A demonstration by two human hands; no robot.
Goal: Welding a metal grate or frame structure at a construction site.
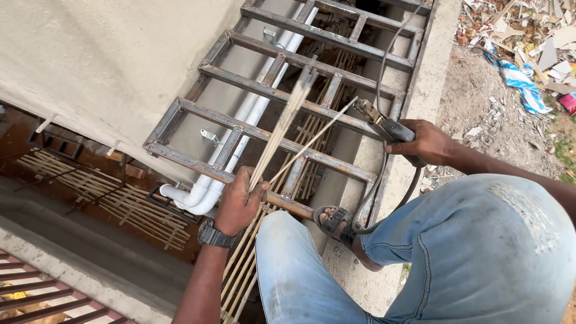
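Wall (90,66): rough grey render, fills upper left. The view looks steeply down it; ground with rubble (528,48) far below at upper right.

Grille (288,99): welded steel frame of flat bars, rusty and unpainted, projecting from the wall. Long axis runs lower left to upper right in the view. Crossbars at regular spacing, short uprights between them. White pipes (240,135) run beneath it, along the same axis, ending in an elbow at lower left.

Person: crouched on the ledge beside the grille, jeans, one sandalled foot (335,223) resting at the frame's near corner.

Right hand (427,144): wrapped tight round the electrode holder (384,125). Its cable (390,48) loops off up over the far bars. Holder nose points left and slightly up; one rod (315,139) is clamped in it, slanting down-left toward the near bar.

Left hand (239,201): fisted round a bundle of spare rods (283,129), knuckles resting on the near crossbar. Bundle long axis points up-right, free ends fanned and blurred above mid-grille.

Judgement: step in hand looks like stick welding of the grille joints, rod loaded and being brought to a joint on the near bar. No arc visible. Next move would need the tip steadied on the joint, the spare bundle kept off the seam, and firm footing given the drop.
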